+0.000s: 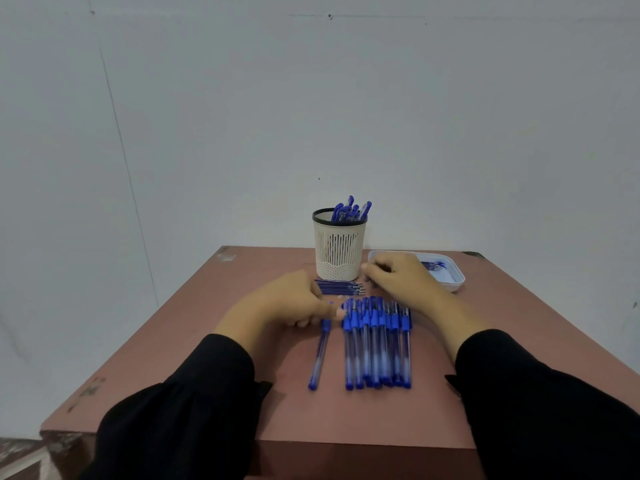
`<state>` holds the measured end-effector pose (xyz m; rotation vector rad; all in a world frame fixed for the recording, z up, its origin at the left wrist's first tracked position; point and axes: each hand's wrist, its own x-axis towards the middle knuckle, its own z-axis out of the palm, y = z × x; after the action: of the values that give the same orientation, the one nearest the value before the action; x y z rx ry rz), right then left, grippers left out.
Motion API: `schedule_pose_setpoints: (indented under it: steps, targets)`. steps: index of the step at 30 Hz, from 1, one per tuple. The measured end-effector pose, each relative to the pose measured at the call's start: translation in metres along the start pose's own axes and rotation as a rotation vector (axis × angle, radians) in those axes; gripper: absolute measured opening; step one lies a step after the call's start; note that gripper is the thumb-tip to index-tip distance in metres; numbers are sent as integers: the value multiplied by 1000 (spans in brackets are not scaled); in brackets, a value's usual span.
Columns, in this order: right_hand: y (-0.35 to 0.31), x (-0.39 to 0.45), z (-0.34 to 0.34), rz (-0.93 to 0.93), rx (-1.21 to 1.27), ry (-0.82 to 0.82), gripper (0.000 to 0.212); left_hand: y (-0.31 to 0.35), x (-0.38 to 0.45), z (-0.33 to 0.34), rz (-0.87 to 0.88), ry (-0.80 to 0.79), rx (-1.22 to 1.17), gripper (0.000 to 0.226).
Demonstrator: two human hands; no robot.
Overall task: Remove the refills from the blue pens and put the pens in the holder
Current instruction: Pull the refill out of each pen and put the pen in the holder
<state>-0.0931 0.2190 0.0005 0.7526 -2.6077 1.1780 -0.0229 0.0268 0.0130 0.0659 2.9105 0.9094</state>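
Observation:
A row of several blue pens (377, 348) lies side by side on the table's middle. One single blue pen (319, 355) lies apart to their left; my left hand (294, 303) pinches its upper end between thumb and fingers. A small pile of thin blue refills (337, 287) lies behind the pens, in front of the white slotted holder (339, 251), which has several blue pens standing in it. My right hand (398, 277) hovers with curled fingers just over the refills' right tips; whether it holds anything is hidden.
A white tray (455, 277) with small blue pieces sits at the back right, partly behind my right hand. The brown table (207, 358) ends close behind the holder, against a plain wall. Black sleeves cover both forearms.

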Motion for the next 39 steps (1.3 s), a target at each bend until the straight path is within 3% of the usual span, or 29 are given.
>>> schedule_pose_setpoints:
  steps: [3,8,11,13,19,29,33,39]
  targets:
    - [2,-1,0,-2,-13,-14,30,0,0,0,-7,-35,5,28]
    - [1,-1,0,-3,18,-29,26,-2,-2,-3,-9,34,-45,22]
    - [-2,-1,1,18,164,-55,13,-3,-2,-7,39,70,-225,14]
    - [-5,-1,3,1,251,-78,20,-5,-1,-8,98,93,-250,10]
    - [-13,-2,1,-3,302,-72,18,-10,14,5,276,228,-46,18]
    - [-13,-2,-11,-35,176,-72,15,-2,17,26,433,578,374,20]
    - [-13,-4,-16,-61,140,-40,16,-1,17,26,468,675,432,22]
    - [-13,-5,-21,-60,119,-32,16,0,16,20,430,581,378,29]
